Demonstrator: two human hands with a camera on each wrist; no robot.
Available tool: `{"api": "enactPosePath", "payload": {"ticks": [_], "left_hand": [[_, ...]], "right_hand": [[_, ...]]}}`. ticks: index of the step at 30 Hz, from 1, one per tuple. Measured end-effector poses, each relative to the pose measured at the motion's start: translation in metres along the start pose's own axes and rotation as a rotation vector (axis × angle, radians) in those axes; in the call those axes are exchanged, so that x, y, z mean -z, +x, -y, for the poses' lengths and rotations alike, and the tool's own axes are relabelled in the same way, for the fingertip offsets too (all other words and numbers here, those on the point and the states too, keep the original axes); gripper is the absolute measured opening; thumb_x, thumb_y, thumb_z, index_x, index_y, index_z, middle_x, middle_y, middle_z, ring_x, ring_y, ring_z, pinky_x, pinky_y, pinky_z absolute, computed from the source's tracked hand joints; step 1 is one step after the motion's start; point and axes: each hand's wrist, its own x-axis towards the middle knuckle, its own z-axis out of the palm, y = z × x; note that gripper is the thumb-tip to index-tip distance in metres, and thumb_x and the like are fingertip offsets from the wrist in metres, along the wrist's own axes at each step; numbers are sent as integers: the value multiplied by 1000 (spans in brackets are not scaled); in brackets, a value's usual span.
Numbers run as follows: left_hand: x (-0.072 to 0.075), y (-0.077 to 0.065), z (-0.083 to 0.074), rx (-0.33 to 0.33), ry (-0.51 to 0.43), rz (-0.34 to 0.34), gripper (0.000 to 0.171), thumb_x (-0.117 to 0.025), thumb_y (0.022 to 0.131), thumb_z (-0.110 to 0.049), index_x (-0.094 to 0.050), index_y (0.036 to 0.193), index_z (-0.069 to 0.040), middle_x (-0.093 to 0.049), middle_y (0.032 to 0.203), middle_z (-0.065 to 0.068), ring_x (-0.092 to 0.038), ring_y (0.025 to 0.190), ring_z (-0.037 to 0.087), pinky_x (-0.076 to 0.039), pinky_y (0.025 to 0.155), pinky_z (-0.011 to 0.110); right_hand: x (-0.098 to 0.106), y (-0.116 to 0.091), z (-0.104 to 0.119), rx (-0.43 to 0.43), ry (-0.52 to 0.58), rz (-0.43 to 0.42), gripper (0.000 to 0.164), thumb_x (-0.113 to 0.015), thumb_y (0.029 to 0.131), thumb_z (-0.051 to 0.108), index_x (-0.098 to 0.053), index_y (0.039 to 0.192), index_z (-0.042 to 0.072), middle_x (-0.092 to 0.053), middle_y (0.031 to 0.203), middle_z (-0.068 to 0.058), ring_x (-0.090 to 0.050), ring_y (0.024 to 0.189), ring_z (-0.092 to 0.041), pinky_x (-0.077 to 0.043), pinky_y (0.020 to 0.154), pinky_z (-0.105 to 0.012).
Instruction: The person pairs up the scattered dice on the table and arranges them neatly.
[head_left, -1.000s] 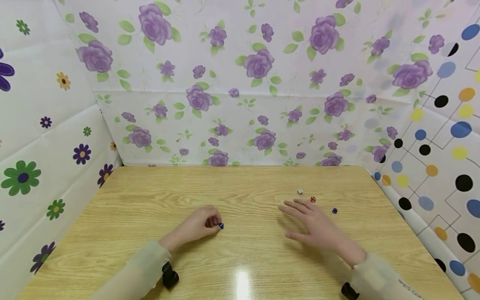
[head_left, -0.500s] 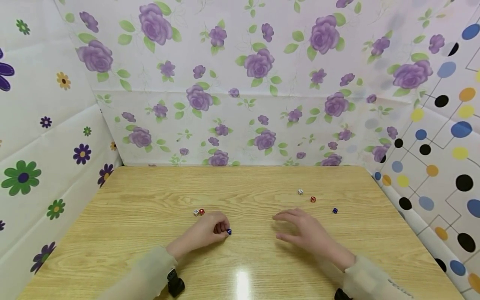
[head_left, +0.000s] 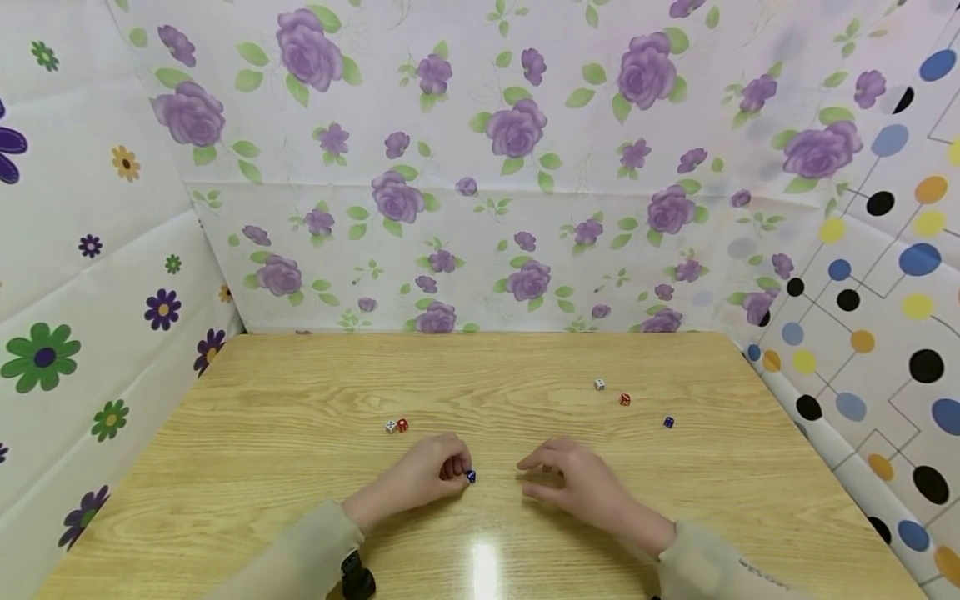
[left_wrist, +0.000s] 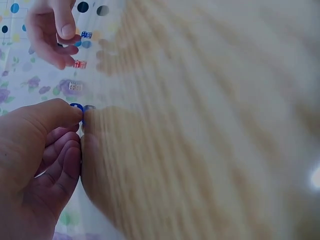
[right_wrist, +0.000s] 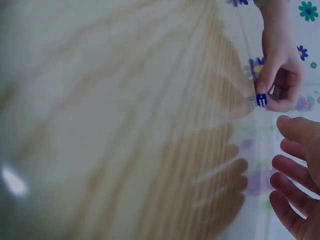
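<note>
My left hand (head_left: 423, 475) pinches a blue die (head_left: 471, 477) with white pips at its thumb and fingertips, low over the table near the middle. In the right wrist view the die (right_wrist: 261, 99) shows right at the thumb tip. My right hand (head_left: 581, 492) is to the right of it, thumb and fingers apart and loosely bent, with nothing held. Past my left hand a white die (head_left: 391, 427) and a red die (head_left: 402, 425) sit side by side.
Farther right on the wooden table (head_left: 300, 375) lie a second white die (head_left: 599, 384), a second red die (head_left: 626, 400) and a second blue die (head_left: 669, 422), spaced apart. A flower-patterned sheet (head_left: 465, 217) rises behind the table's back edge.
My left hand has moved right and nearer with the blue die, uncovering the white and red dice behind it. My right hand has moved left and nearer, towards the left hand.
</note>
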Motion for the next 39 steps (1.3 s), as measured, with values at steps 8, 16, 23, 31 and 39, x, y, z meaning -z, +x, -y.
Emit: {"api": "enactPosePath", "payload": {"ticks": [8,16,23,31,39], "left_hand": [[-6,0,-6,2,-12,0,10,-74,83,-7,-66,87,-12,-62,83,-2,-54,72,1,-49,65,14],[-13,1,-14,21,-50,31,10,-74,83,-8,-66,88,-12,-61,81,-3,-52,71,0,-48,65,14],[-16,0,-19,25,-61,26,9,-74,84,-9,-67,88,-11,-62,81,-3,-52,70,-1,-48,64,13],[-18,-1,-24,40,-87,32,10,-74,83,-5,-66,86,-10,-62,80,0,-53,70,1,-48,64,14],[-20,-2,-27,41,-97,26,10,-75,81,-5,-67,86,-8,-62,79,0,-52,70,0,-48,64,14]], "right_hand": [[-12,3,10,-7,49,16,22,-78,85,29,-74,105,21,-68,96,7,-61,80,-5,-53,70,-20],[-21,12,19,-44,69,55,16,-77,86,28,-74,100,21,-65,87,10,-56,73,0,-48,63,-14],[-27,16,23,-61,75,90,11,-78,85,27,-74,94,21,-65,84,10,-53,70,2,-45,62,-13],[-28,16,25,-57,70,110,9,-79,84,27,-75,92,22,-66,84,11,-53,69,2,-44,61,-13],[-30,16,26,-54,66,106,8,-80,83,26,-75,89,23,-66,83,12,-53,68,3,-44,61,-12]]}}
